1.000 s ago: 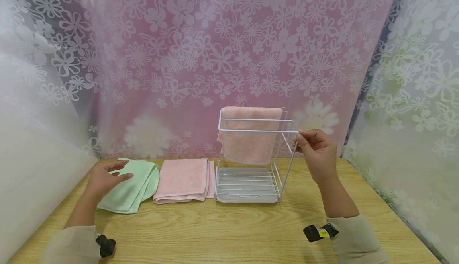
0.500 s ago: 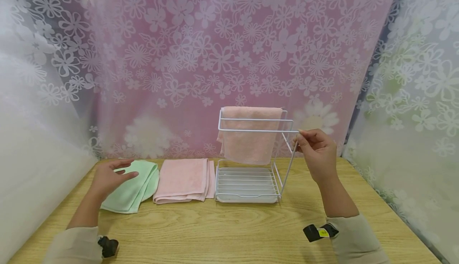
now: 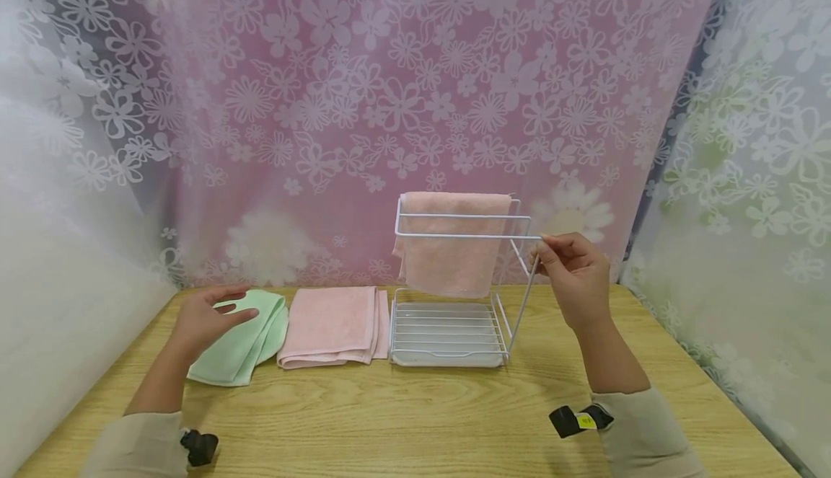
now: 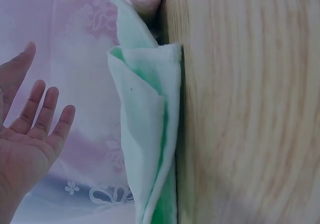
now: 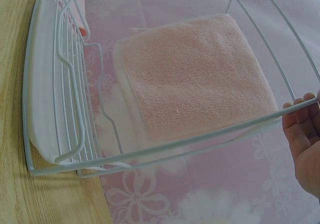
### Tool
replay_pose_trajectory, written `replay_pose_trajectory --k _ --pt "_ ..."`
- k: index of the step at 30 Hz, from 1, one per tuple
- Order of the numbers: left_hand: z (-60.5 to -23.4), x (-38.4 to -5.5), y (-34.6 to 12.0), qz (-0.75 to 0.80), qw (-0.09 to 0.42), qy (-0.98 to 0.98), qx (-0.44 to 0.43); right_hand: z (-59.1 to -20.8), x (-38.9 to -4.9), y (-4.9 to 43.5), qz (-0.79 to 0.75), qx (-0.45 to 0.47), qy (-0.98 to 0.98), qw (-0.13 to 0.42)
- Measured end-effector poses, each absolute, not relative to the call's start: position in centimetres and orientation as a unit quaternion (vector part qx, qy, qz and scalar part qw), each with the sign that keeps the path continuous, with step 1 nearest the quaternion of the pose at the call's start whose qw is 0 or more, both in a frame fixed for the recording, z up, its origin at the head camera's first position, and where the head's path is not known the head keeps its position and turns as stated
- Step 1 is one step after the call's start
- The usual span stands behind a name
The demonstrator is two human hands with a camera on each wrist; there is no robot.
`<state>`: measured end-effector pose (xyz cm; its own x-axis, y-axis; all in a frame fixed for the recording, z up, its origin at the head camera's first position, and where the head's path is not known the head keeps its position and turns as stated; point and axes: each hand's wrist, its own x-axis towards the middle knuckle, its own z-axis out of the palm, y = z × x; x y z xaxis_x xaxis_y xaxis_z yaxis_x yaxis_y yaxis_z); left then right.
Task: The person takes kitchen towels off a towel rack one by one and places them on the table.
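Note:
My left hand [image 3: 206, 321] hovers above a folded green towel [image 3: 249, 337], fingers spread and holding nothing; in the left wrist view the hand [image 4: 30, 144] shows apart from the green towel [image 4: 145, 129]. With thumb and fingers, my right hand [image 3: 576, 276] pinches the upper right corner of a white wire rack [image 3: 464, 237]. Over the rack's rear top bar hangs a pink towel [image 3: 454, 265], also large in the right wrist view as a pink towel [image 5: 195, 78]. Between the green towel and the rack lies a second, folded pink towel [image 3: 331, 325].
A white tray [image 3: 448, 361] sits under the wire grid at the rack's base. The wooden table [image 3: 363, 427] extends in front of the towels and rack. Behind stands a pink floral curtain [image 3: 363, 103], with pale sheets on both sides.
My left hand has drifted slightly to the right over the green towel. The right hand keeps its grip on the rack, and the rack and towels stay in place.

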<state>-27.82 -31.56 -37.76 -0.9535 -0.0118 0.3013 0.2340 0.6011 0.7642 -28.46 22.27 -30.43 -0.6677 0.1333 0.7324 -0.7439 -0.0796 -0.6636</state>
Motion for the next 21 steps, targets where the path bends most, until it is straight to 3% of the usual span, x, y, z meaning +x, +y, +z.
replay_pose_trajectory --k 21 --pt "-36.6 -27.3 -29.3 -0.452 0.157 -0.871 -0.109 -30.5 -28.4 22.4 0.691 0.275 -0.59 0.314"
